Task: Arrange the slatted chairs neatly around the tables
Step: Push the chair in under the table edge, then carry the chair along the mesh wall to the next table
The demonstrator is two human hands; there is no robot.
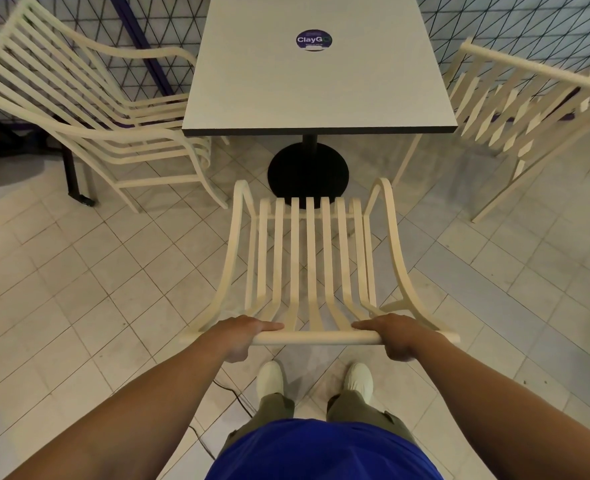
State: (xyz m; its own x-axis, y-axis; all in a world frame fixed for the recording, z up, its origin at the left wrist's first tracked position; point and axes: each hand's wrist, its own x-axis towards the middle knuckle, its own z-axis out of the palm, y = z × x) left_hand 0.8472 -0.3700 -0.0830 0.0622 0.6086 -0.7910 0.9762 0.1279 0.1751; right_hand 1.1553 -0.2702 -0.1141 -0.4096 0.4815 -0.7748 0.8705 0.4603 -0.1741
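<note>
While the left hand and right hand are clenching their fingers round its top rail, the near slatted chair is standing on the floor facing the surface, seat front near the black base; a second chair is sitting at its left side and a third chair at its right

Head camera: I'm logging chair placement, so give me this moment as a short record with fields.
held chair: cream slatted chair, straight ahead of the person, facing the table
left hand: grips the top rail near its left end
right hand: grips the same rail near its right end
table: pale square top with a round sticker, on a black base
gap: held chair's front stops short of the table edge
left chair: at the table's left side
right chair: at the table's right side
floor: pale tiles
</note>
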